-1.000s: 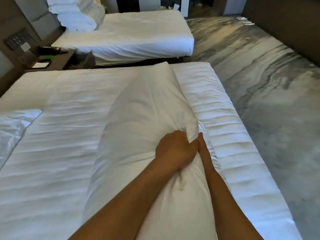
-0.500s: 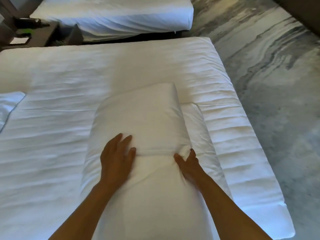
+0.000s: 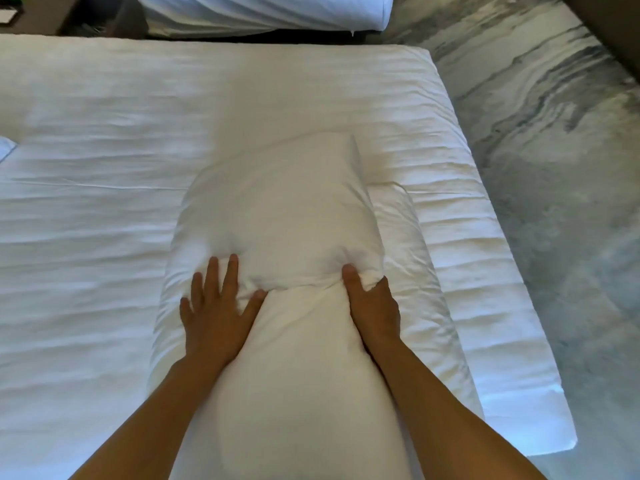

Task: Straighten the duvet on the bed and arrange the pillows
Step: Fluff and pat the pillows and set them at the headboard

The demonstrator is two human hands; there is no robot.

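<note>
Fingers of right hand [image 3: 374, 306] vanish into pillow [image 3: 277, 216] fold.

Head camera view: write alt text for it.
Two bare hands press a plump white pillow lying on a white duvet-covered bed: left hand flat with fingers spread, right hand pinching the fabric. Grey marbled floor lies to the right.

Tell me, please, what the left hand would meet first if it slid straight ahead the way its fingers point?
Probably the bulged far half of the pillow: the left hand lies flat with fingertips already at the crease where it rises. Beyond that is only the duvet.
</note>
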